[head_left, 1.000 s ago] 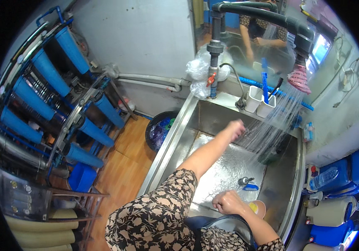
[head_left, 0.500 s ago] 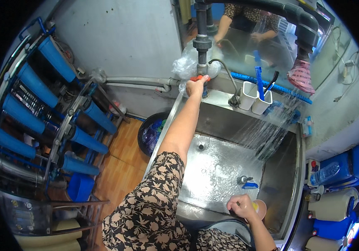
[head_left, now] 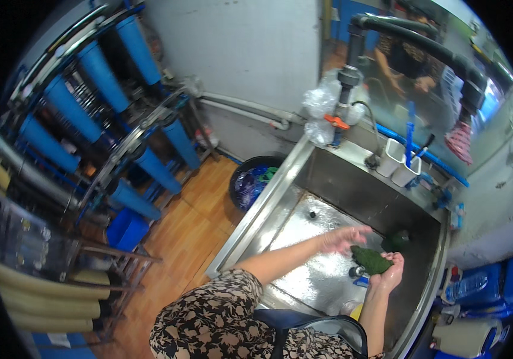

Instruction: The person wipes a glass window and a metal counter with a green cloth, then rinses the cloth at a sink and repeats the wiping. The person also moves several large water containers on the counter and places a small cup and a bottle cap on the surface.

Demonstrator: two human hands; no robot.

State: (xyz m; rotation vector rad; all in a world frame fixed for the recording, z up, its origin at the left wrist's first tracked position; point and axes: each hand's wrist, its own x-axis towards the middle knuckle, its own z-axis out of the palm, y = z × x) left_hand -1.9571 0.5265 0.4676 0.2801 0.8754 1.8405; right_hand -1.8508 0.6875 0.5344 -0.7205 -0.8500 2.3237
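My right hand [head_left: 390,273] is closed on the edge of a dark green scouring pad [head_left: 369,259], held over the steel sink [head_left: 352,173]. My left hand [head_left: 341,239], slightly blurred, reaches in from the left with its fingers stretched out. It is beside the pad's left end and holds nothing. Below the pad, on the sink floor, sit a small drain fitting [head_left: 355,272] and a blue brush-like piece [head_left: 361,281] partly covered by my hand. Something yellow [head_left: 356,311] shows near the sink's front edge, mostly hidden by my apron and arm.
An orange valve handle [head_left: 337,122] sits on the upright pipe behind the sink. A pink cloth [head_left: 459,143] wraps the overhead spout. White holders [head_left: 392,158] with brushes stand on the back ledge. A black tub [head_left: 240,185] is left of the sink; blue filter housings [head_left: 102,76] stand farther left.
My left hand has left the orange valve handle and come down into the sink. Water no longer streams from the spout. My right hand has moved forward, and the green pad now shows. The view has turned.
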